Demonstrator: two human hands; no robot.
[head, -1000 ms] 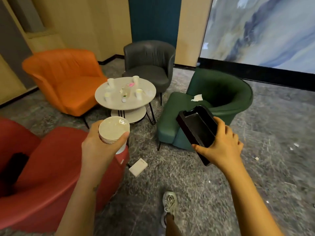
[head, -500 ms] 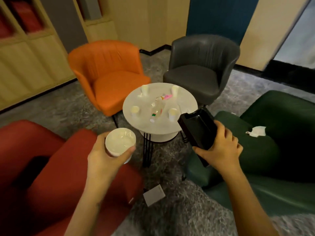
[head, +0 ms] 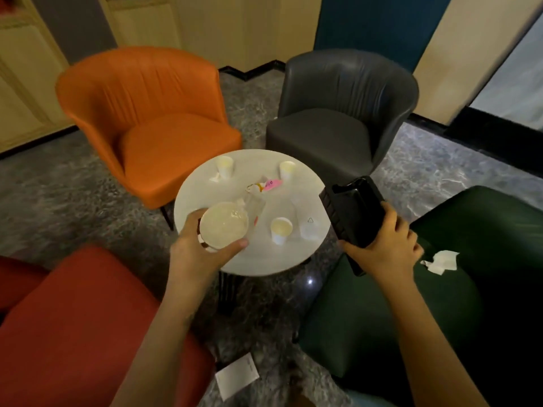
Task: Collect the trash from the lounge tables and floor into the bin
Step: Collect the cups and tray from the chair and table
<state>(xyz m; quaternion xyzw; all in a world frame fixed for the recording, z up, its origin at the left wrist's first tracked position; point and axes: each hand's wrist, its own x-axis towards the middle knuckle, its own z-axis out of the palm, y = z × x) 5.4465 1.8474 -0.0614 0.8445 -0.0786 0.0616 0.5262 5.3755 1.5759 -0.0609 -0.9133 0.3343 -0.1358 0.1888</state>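
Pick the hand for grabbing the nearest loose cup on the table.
Left, probably: left hand holds the cup stack right beside that paper cup, over the table; right hand is full, gripping the black bin.

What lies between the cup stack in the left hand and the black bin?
Head view: between the cup stack and black bin, an upright paper cup and a clear plastic item, on the round table.

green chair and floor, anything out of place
Yes. A crumpled white paper lies on the green chair seat, a white card lies on the floor beside the red chair, and a clear bottle lies on its side on the table.
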